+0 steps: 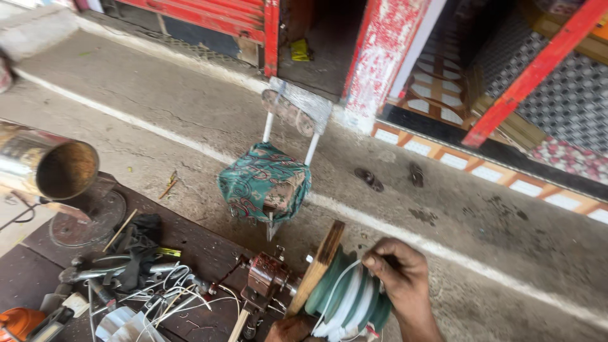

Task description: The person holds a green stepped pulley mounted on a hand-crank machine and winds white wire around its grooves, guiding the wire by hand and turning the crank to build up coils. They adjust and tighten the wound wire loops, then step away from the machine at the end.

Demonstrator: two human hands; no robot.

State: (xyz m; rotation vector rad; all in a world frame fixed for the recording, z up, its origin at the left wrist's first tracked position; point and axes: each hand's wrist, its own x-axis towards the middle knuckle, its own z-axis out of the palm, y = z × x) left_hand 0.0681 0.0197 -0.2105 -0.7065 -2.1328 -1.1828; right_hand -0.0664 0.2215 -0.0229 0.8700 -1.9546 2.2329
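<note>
While my right hand (pixel 400 273) sits on the green and white stepped winding former (pixel 349 297), its fingers are curled together, pinching a thin white strand (pixel 334 285) against the ridges. My left hand (pixel 290 329) barely shows at the bottom edge; I cannot tell how its fingers stand. That former is mounted beside a wooden board (pixel 322 263) on a rusty brown winding machine (pixel 265 278) at the dark workbench's (pixel 202 244) edge. Open concrete pavement (pixel 494 234) lies to the right. Leftward, loose white wires (pixel 168 294), metal tools (pixel 95 272) and a brass-coloured can (pixel 54 166) crowd the bench; a cloth-covered chair (pixel 269 180) stands just beyond.
</note>
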